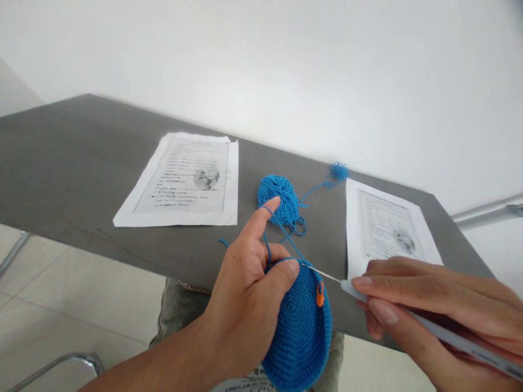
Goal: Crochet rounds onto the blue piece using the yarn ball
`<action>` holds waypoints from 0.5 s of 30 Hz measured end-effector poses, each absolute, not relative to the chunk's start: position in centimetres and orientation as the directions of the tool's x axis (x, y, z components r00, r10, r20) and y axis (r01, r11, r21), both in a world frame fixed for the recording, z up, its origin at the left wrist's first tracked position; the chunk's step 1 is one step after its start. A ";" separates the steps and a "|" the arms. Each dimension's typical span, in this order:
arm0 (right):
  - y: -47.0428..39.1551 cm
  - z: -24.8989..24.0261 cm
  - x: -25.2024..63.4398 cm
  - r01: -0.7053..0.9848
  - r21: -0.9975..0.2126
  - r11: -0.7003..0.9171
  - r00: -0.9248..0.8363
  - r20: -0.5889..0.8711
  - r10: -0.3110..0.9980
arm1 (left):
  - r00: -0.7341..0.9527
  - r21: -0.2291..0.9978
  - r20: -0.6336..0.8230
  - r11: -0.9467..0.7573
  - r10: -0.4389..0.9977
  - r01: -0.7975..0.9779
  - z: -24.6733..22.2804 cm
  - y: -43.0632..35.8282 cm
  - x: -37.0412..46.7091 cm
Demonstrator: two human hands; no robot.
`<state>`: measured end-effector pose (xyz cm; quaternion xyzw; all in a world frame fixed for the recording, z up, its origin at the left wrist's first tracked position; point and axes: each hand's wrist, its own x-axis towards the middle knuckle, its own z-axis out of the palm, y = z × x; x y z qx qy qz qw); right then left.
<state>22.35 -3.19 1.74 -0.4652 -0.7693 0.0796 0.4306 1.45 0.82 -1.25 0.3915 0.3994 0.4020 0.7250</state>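
My left hand pinches the top edge of a round blue crocheted piece between thumb and fingers, with its index finger raised and blue yarn looped over it. An orange stitch marker hangs on the piece's right edge. My right hand is closed round a crochet hook with a pale grey handle. The thin metal tip meets the top edge of the piece, beside my left thumb. Behind my raised finger lies a ball of blue yarn.
The grey table bears a printed sheet on the left and another sheet on the right, partly behind my right hand. A small tangle of blue yarn lies near the wall. Metal chair tubing shows at lower left.
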 end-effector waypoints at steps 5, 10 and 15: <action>-3.8 1.3 22.6 0.700 -0.444 0.559 -0.259 0.572 0.778 | 0.346 0.902 -0.229 0.332 0.910 -0.275 -1.2 0.8 1.5; -4.8 0.6 23.3 0.765 -0.359 0.535 -0.287 0.554 0.782 | 0.306 0.964 -0.147 0.206 0.940 -0.170 -1.4 0.5 1.6; -4.9 1.0 23.3 0.787 -0.278 0.551 -0.335 0.558 0.759 | 0.186 0.979 -0.051 0.086 0.981 -0.184 -1.8 -0.3 2.2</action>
